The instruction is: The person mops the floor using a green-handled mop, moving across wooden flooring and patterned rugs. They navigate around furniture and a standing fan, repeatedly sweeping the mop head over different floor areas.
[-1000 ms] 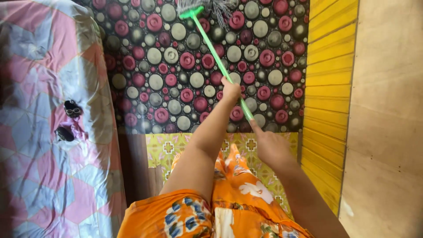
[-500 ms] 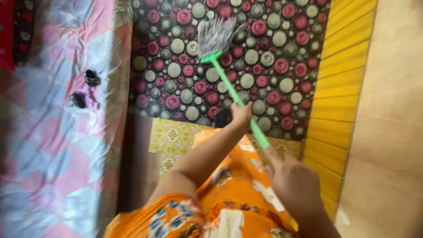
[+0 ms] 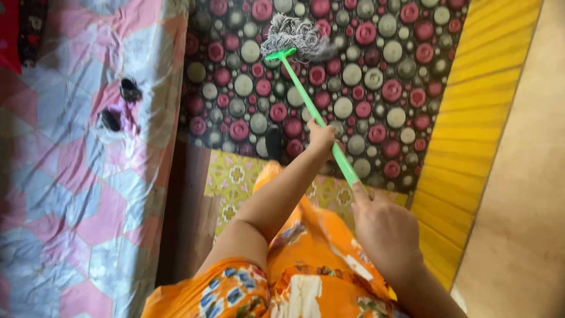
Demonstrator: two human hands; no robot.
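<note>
A broom with a bright green handle (image 3: 307,104) runs up and to the left from my hands. Its grey bristle head (image 3: 292,37) rests on a dark floor mat covered in red and grey circles (image 3: 376,76). My left hand (image 3: 321,138) grips the handle about halfway along. My right hand (image 3: 382,227) is closed around the handle's near end, lower right. I wear an orange flowered garment (image 3: 306,265) that fills the bottom of the view.
A bed with a pink, blue and white patchwork cover (image 3: 76,176) fills the left side, with two small dark objects (image 3: 120,106) on it. A yellow patterned mat (image 3: 232,179) lies below the dark one. A yellow ribbed strip (image 3: 477,129) and plain flooring (image 3: 529,206) run along the right.
The broom head was drawn back toward me across the circle mat and has now moved away again. My view swung right, and my right hand sits lower in the frame.
</note>
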